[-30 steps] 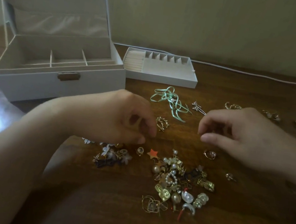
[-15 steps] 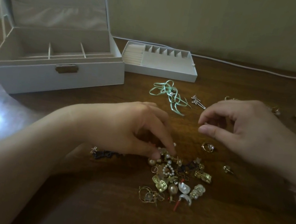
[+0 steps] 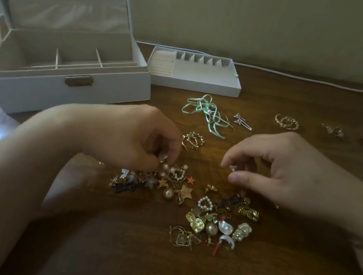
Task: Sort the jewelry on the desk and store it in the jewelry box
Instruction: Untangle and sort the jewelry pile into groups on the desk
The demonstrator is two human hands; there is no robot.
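**Both hands low, fingers curled in pinches**

Two bare forearms reach in from the near edge, the left from the lower left corner, the right from the right side. The left hand [image 3: 126, 136] is turned back upward, its fingers [image 3: 169, 152] curled down and inward with the tips bunched close to the thumb; they grip something small, though what exactly cannot be told. The right hand [image 3: 288, 172] hovers palm down, well apart from the left. Its forefinger arches over and its thumb [image 3: 247, 179] lies straight beneath, the two tips pinching a tiny piece between them. The remaining right fingers are loosely bent behind.
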